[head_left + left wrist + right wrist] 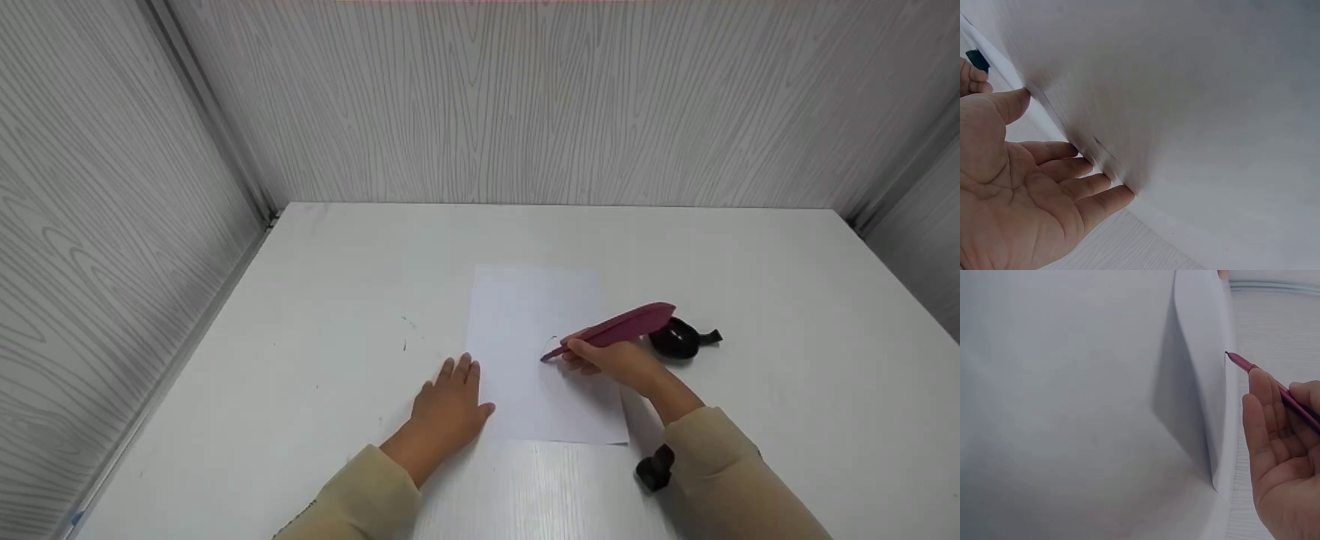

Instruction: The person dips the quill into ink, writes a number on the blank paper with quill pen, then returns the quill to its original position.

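Nearest to me, by my right sleeve, a small black object (655, 468) sits on the white table (315, 300); I cannot tell what it is. My left hand (447, 409) lies flat on the table, fingers (1086, 207) straight and released, their tips touching the left edge of the sheet of paper (532, 330). The thumb reaches toward the sheet's lower left part. My right hand (616, 362) rests on the sheet's right side, and my fingers (1266, 410) grasp the stem of a dark pink feather pen (615, 328). Its tip touches the paper near the middle, beside a faint small mark, while the feather end slants up and away to the right. Just past the feather end, off the paper, stands a small black ink pot (679, 338) on the table; what it contains is hidden from me. Farther off, the grey wood-grain walls (525, 97) close in the table at the back and both sides.
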The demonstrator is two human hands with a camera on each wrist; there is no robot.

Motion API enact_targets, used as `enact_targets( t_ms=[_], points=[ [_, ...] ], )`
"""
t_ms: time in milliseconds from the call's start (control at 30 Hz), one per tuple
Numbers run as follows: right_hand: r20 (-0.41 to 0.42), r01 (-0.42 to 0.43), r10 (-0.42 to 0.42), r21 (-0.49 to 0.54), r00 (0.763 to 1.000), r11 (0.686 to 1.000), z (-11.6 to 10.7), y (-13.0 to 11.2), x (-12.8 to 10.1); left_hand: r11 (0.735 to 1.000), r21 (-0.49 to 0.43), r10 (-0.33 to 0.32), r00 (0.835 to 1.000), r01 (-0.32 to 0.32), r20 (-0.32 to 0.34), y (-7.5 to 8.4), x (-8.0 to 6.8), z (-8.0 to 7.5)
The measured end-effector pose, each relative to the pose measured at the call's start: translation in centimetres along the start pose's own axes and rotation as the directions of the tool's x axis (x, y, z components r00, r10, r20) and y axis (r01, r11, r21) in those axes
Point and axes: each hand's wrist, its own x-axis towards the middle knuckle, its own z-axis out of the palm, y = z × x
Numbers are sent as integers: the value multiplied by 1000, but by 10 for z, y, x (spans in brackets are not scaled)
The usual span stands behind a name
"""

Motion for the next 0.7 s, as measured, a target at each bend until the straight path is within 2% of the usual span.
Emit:
enact_targets(
  t_ms=[100,267,433,700],
  points=[
    [4,6,-6,-10,1000,1000,0,0,-1,1000,-6,-6,1000,6,2,0,0,0],
    [0,-50,50,-52,999,997,-1,0,-4,1000,-4,-6,1000,6,-2,1,0,0],
    [30,-7,8,-13,1000,1000,-2,2,-6,1000,-9,-2,1000,2,-9,1,0,0],
    [56,2,-4,24,998,1000,-6,4,-10,1000,-9,4,1000,-4,-26,0,1,2]
  ],
)
